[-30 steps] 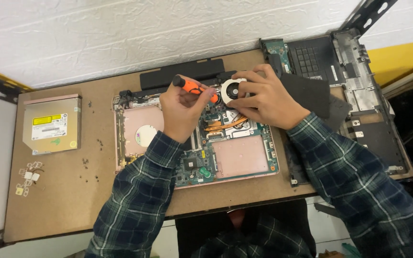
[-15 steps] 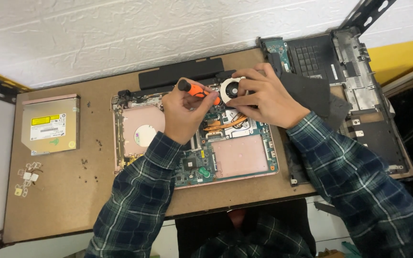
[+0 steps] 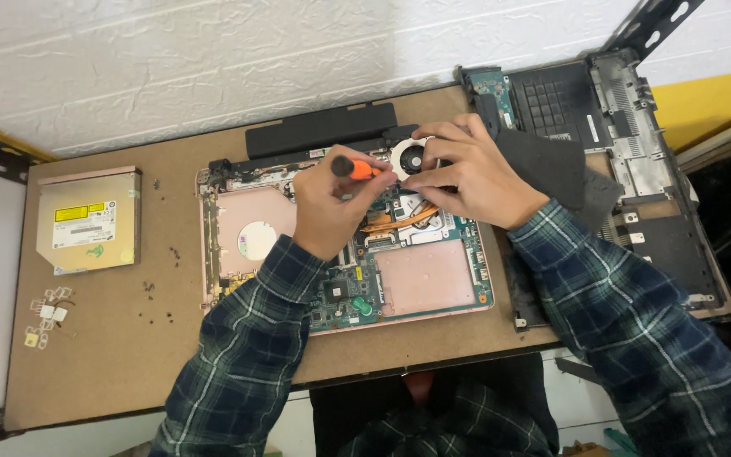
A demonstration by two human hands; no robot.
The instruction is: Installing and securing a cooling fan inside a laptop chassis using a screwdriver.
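The left hand (image 3: 329,207) grips an orange-and-black-handled screwdriver (image 3: 355,167) over the opened pink laptop chassis with exposed green circuit board (image 3: 344,254) on the brown counter (image 3: 112,338); the right hand (image 3: 471,173) pinches the round black-and-white cooling fan (image 3: 410,157) at the chassis's far edge.

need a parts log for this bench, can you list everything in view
opened laptop base: 1, pink frame with green board, table centre
cooling fan: 1, pale ring, black hub, top of the board
copper heat pipe: 1, orange, below the fan
screwdriver: 1, orange and black handle, in left hand
battery bar: 1, black, behind the laptop
optical drive: 1, silver, table left
loose screws: several, dark, between drive and laptop
bottom cover: 1, black and grey, right
table: 1, brown
left hand: grips screwdriver
right hand: on the fan
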